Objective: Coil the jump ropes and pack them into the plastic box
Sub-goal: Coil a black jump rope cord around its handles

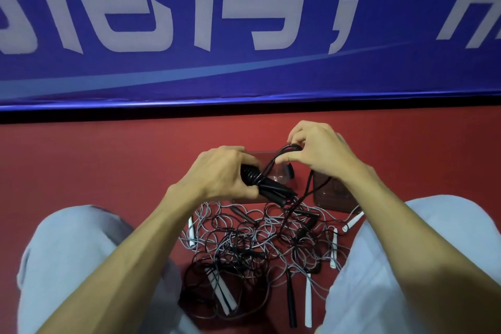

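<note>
Knees (67, 238) apart | left hand (222, 171) grips handles (271, 187) | right hand (320, 152) pinches rope (291, 147)

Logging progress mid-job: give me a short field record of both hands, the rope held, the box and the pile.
left hand: grips black jump rope handles, cord wound round them
right hand: pinches a loop of its cord
clear plastic box: on red floor beyond hands, contents unclear
loose pile: tangled black and grey ropes, white and black handles
</note>
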{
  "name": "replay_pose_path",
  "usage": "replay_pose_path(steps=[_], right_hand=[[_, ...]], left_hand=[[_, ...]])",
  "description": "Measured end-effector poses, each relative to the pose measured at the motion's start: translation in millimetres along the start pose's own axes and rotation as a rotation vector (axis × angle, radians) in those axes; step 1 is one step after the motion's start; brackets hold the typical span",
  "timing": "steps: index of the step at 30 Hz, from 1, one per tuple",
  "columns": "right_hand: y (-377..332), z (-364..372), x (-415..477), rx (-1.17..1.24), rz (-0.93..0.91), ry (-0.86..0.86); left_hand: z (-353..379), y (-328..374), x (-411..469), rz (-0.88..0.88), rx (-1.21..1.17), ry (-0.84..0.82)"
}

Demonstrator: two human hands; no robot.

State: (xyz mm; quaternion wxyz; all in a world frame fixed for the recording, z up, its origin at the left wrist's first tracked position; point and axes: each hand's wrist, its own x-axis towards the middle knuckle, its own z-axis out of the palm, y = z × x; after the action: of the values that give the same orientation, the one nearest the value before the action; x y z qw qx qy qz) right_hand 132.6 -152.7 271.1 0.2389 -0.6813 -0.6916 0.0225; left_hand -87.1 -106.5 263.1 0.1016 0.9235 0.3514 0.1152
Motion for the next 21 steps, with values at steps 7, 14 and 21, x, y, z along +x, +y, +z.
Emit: replay_pose_path(steps=[7, 14, 21], right_hand=[[0, 2, 0, 0.302, 0.029, -0.068], [-23, 1, -6, 0.926, 0.006, -0.322], [-18, -6, -7, 0.954, -0.045, -0.600]], left_hand=[[-22, -4, -4, -0.050, -0.853, 0.032], [-25, 0, 1, -0.208, -1.363, 0.160], [-24, -2, 3, -0.279, -1.625, 0.109]])
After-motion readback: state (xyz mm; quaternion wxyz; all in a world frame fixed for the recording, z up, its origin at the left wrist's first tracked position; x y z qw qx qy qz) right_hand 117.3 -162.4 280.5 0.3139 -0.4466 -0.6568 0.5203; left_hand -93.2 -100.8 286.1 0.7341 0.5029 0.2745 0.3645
